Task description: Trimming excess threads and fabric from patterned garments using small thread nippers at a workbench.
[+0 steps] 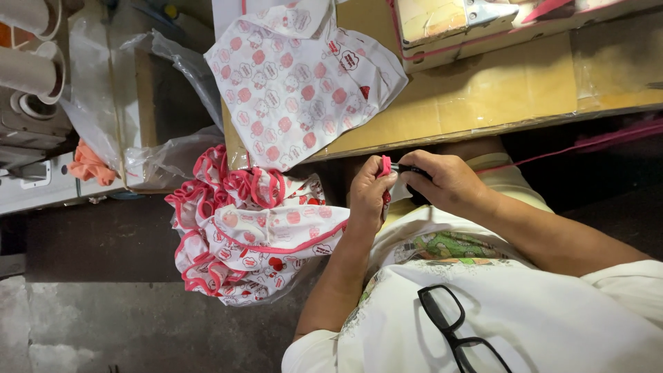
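Glasses (452, 330) hang on the white shirt at the bottom; above them both hands meet mid-frame.

Left hand (369, 193) pinches a pink trim (385, 166) between thumb and fingers, the strip running roughly up-down. Right hand (445, 181) is closed around a dark tool (407, 169), its tip pointing left and touching the trim. Trimmed printed garments (242, 228) pile at lower left, just beside the left forearm; one more garment (304, 83) lies on the cardboard-topped table (511, 90) above.

Black eyeglasses (458, 330) (hung on shirt), orange rag (90, 166).
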